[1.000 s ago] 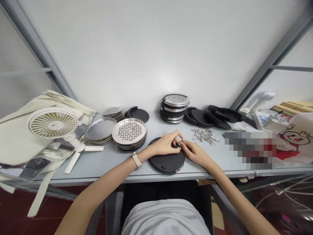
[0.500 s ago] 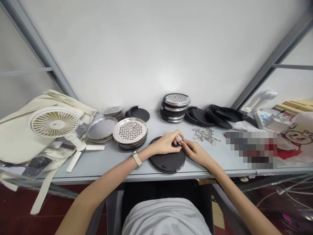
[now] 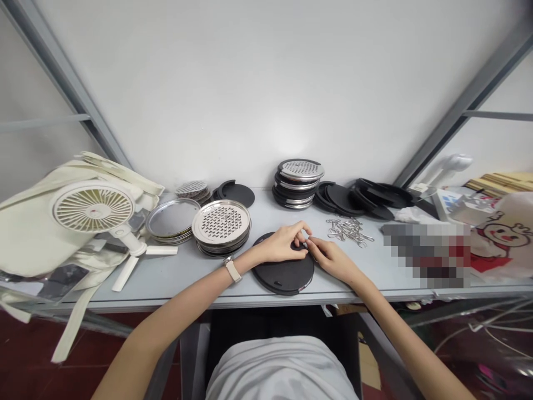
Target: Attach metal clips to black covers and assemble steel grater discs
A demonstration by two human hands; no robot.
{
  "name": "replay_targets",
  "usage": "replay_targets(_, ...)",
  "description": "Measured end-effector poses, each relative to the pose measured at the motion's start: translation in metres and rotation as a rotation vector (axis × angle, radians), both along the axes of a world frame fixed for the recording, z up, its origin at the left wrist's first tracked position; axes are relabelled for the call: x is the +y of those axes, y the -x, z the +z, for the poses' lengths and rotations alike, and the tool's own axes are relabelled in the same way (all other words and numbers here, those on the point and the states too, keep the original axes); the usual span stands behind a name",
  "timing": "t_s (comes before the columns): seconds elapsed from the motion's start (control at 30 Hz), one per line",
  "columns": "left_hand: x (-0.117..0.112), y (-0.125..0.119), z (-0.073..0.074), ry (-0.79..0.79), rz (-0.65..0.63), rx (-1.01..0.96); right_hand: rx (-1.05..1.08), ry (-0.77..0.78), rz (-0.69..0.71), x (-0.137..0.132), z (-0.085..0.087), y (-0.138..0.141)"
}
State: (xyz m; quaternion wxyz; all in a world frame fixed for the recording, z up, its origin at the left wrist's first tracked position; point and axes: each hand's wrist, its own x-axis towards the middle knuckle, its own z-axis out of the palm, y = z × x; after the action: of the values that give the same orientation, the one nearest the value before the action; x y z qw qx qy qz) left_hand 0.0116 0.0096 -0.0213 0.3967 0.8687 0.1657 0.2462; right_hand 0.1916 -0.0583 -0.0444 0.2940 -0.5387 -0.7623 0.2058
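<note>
A round black disc [image 3: 284, 274] lies flat on the grey table [image 3: 187, 278] right in front of me. My left hand [image 3: 283, 243] rests on its far edge, fingers curled and pinched at a notch there. My right hand [image 3: 331, 258] meets it from the right, fingertips pinched on something small that I cannot make out. Just beyond my right hand lies a heap of small metal clips [image 3: 348, 230].
Stacks of perforated metal discs [image 3: 220, 225] and plain metal plates [image 3: 170, 221] stand to the left, another mixed stack [image 3: 297, 183] at the back, and black discs [image 3: 358, 197] to the right. A white fan [image 3: 94, 211] on a cloth bag fills the left end.
Both hands stay pinched at the disc's far edge. Only the fingers shift slightly, and the view drifts a little.
</note>
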Motion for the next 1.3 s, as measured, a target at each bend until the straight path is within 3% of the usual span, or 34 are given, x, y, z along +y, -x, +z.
replay_targets(1.3,0.0006,-0.0003,-0.0017,0.009,0.01,0.014,-0.037,-0.007,-0.018,0.0006,-0.0018,-0.0012)
